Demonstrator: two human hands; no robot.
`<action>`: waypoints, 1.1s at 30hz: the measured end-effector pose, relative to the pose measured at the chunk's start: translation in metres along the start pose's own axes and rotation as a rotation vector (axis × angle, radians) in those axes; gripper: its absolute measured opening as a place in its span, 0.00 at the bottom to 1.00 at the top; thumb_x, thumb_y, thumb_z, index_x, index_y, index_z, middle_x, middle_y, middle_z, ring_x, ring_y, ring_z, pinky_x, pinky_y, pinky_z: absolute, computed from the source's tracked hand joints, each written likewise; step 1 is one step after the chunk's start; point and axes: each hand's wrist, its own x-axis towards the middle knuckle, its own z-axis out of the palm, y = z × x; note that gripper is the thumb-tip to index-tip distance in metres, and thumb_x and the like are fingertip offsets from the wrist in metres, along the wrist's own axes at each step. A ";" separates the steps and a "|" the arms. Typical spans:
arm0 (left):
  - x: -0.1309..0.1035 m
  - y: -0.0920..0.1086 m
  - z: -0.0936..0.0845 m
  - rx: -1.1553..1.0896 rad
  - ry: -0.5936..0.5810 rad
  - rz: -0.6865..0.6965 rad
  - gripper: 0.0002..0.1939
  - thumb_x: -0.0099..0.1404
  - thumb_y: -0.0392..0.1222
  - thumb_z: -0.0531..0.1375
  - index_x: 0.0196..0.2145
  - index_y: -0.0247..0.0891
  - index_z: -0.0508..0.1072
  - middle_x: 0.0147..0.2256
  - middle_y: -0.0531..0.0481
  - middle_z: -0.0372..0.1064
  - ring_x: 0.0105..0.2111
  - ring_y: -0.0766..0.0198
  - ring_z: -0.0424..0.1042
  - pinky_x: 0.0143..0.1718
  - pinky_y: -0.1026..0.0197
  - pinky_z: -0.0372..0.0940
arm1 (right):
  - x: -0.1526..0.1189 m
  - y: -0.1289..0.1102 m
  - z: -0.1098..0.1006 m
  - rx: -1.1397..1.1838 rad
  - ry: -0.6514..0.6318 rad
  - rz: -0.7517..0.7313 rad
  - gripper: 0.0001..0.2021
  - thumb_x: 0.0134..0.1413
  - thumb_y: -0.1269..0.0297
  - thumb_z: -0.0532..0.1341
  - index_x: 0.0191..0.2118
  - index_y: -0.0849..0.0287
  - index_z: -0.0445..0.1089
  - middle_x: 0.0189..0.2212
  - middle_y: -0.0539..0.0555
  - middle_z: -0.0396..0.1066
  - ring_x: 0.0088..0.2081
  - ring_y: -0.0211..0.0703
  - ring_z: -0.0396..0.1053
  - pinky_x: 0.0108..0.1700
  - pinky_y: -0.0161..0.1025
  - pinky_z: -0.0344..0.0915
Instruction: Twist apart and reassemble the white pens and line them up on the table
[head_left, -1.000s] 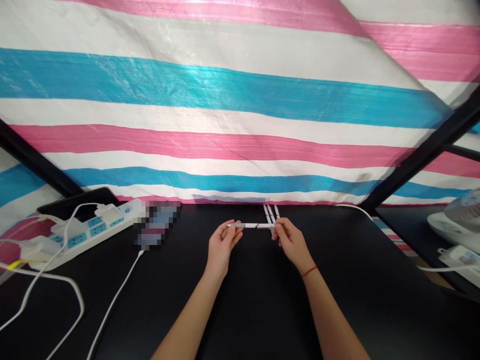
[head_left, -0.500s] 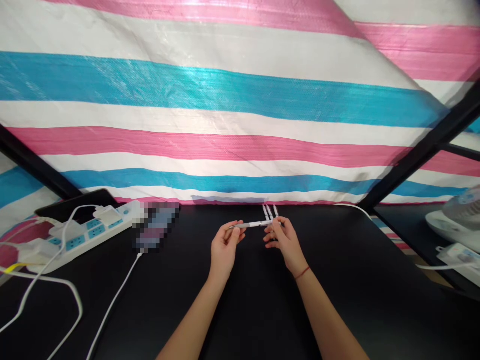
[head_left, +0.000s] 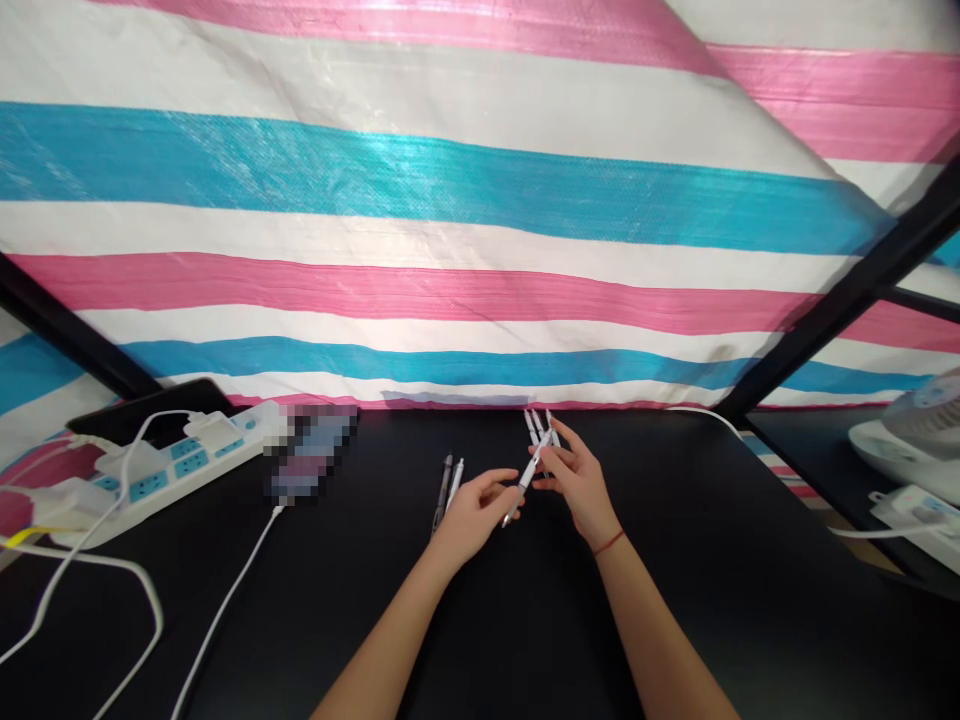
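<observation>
A white pen with a grey tip section [head_left: 529, 472] slants between my two hands above the black table. Its lower end is pinched in the fingers of my left hand [head_left: 476, 515]. The fingers of my right hand [head_left: 579, 478] are closed on its upper end. Just beyond my right hand, several white pens [head_left: 534, 424] lie side by side, partly hidden by the fingers. To the left of my left hand lie a dark pen [head_left: 444, 485] and a white pen [head_left: 456, 475], their near ends partly covered by that hand.
On the left are a white power strip [head_left: 169, 470] with plugs and a blurred-out phone-like device [head_left: 313, 450] on a white cable [head_left: 232, 595]. A striped sheet [head_left: 480, 230] hangs behind the black table [head_left: 517, 620]. A small fan [head_left: 911, 430] stands far right.
The held pen has turned from nearly level to a steep slant. My left hand has moved down and right, uncovering the two pens on the left. My right hand has barely moved.
</observation>
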 end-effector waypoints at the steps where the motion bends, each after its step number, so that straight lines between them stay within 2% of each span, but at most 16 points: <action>1: 0.000 -0.001 0.001 0.032 -0.039 0.005 0.20 0.58 0.48 0.59 0.45 0.33 0.70 0.30 0.46 0.73 0.28 0.64 0.71 0.32 0.62 0.65 | 0.000 0.001 0.001 -0.020 -0.015 -0.012 0.33 0.44 0.55 0.65 0.57 0.56 0.57 0.35 0.55 0.74 0.31 0.43 0.72 0.29 0.39 0.72; 5: -0.003 -0.004 0.005 0.118 -0.126 0.028 0.18 0.60 0.47 0.57 0.45 0.35 0.70 0.30 0.48 0.73 0.28 0.65 0.70 0.34 0.61 0.64 | 0.000 0.005 0.002 -0.084 -0.064 -0.041 0.27 0.45 0.56 0.65 0.52 0.59 0.62 0.33 0.56 0.74 0.32 0.44 0.72 0.28 0.38 0.71; 10: -0.004 -0.005 0.008 0.126 -0.147 0.043 0.16 0.61 0.47 0.55 0.44 0.35 0.69 0.31 0.48 0.72 0.27 0.65 0.70 0.32 0.62 0.64 | -0.001 0.002 0.003 -0.126 -0.095 -0.073 0.30 0.45 0.57 0.65 0.55 0.56 0.59 0.29 0.50 0.71 0.28 0.40 0.70 0.26 0.36 0.70; 20: -0.005 -0.007 0.008 0.221 -0.158 0.022 0.18 0.62 0.52 0.53 0.41 0.36 0.69 0.26 0.51 0.70 0.26 0.64 0.69 0.30 0.63 0.63 | 0.001 0.007 -0.001 -0.179 -0.086 -0.043 0.20 0.44 0.54 0.65 0.41 0.61 0.66 0.24 0.51 0.72 0.20 0.38 0.68 0.23 0.37 0.70; 26: -0.003 -0.009 0.006 0.274 -0.107 0.040 0.17 0.62 0.53 0.53 0.40 0.37 0.68 0.25 0.53 0.68 0.24 0.65 0.68 0.29 0.64 0.61 | -0.002 0.003 0.001 -0.179 -0.157 -0.053 0.23 0.45 0.55 0.64 0.47 0.58 0.63 0.28 0.49 0.70 0.26 0.39 0.70 0.27 0.37 0.71; 33: -0.004 -0.007 0.005 0.371 -0.111 0.066 0.16 0.62 0.51 0.53 0.40 0.38 0.69 0.23 0.55 0.65 0.24 0.66 0.65 0.28 0.65 0.60 | 0.000 0.006 0.000 -0.160 -0.149 -0.083 0.21 0.42 0.57 0.66 0.42 0.58 0.64 0.23 0.47 0.68 0.28 0.43 0.72 0.29 0.39 0.72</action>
